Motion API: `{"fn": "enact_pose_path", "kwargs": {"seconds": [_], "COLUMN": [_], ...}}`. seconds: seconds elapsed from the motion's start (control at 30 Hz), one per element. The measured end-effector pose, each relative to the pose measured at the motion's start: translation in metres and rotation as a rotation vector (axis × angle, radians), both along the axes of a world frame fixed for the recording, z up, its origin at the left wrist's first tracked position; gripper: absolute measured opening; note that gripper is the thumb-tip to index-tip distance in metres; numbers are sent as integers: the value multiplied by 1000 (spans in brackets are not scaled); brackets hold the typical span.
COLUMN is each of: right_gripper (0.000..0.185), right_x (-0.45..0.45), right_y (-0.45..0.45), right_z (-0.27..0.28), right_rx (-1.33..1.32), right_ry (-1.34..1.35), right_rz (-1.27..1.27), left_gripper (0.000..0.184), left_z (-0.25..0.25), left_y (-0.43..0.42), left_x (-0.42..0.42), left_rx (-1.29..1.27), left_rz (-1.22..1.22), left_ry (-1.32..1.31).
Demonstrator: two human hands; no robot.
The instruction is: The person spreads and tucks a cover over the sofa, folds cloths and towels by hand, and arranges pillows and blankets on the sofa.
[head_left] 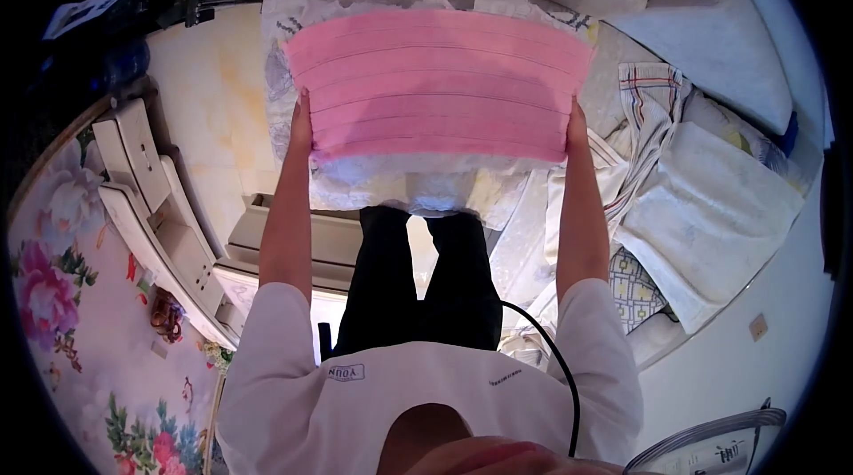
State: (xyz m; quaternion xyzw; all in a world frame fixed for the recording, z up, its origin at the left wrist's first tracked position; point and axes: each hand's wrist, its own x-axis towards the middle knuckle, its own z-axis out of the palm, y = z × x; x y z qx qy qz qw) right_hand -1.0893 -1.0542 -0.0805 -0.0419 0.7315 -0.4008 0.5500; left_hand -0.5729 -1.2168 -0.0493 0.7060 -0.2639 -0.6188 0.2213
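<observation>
While left fingers [303,107] and right fingers [576,111] grasp its sides | pink cloth [440,84] spans between

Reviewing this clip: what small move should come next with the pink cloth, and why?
Probably ease the near edge of the pink cloth flat against the pale cover: the left hand and right hand hold its opposite sides, it is spread wide between them, and whether it fully rests there is unclear.
</observation>
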Motion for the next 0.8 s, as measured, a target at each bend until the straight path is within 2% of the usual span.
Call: {"fn": "enact_pose_path", "kwargs": {"seconds": [0.13, 0.2, 0.23, 0.3, 0.33, 0.37, 0.43, 0.47, 0.53, 0.57, 0.63, 0.67, 0.73, 0.8], "right_gripper": [54, 52, 49, 48, 46, 45, 38, 38, 35, 35, 36, 36, 38, 37], "right_x": [-7, -1, -15, -20, -32, -47, -69, -72, -79, -82, -87, -91, -104, -117], "right_y": [6, -20, -32, -84, -105, -127, -167, -185, -217, -229, -248, -256, -277, -297], "right_z": [37, 102, 120, 185, 198, 199, 185, 183, 185, 190, 195, 193, 180, 151], "right_rx": [-71, -87, -179, -164, -231, -304, -535, -544, -774, -785, -962, -961, -940, -880], "right_ry": [271, 345, 331, 353, 359, 369, 395, 399, 231, 233, 284, 283, 402, 467], "right_rz": [-9, -229, -189, -152, -153, -155, -215, -215, -389, -389, -334, -335, -220, -216], "left_gripper": [65, 64, 64, 59, 59, 59, 57, 57, 41, 41, 40, 40, 42, 37], "left_z": [57, 96, 118, 150, 162, 168, 165, 171, 179, 179, 176, 174, 165, 103], "left_y": [-4, -27, -42, -95, -122, -150, -202, -218, -246, -261, -290, -299, -315, -356], "left_x": [-22, -40, -47, -62, -75, -89, -108, -116, -127, -130, -134, -142, -159, -145], "left_rx": [-211, -289, -366, -362, -445, -532, -875, -884, -1066, -1077, -1192, -1192, -1008, -1163], "left_rz": [73, 82, 88, -11, -25, -39, -104, -101, -128, -124, 16, 14, 222, -265], "left_ry": [-115, -115, -117, -143, -123, -99, -241, -237, -271, -269, 13, 13, 4, -542]}}
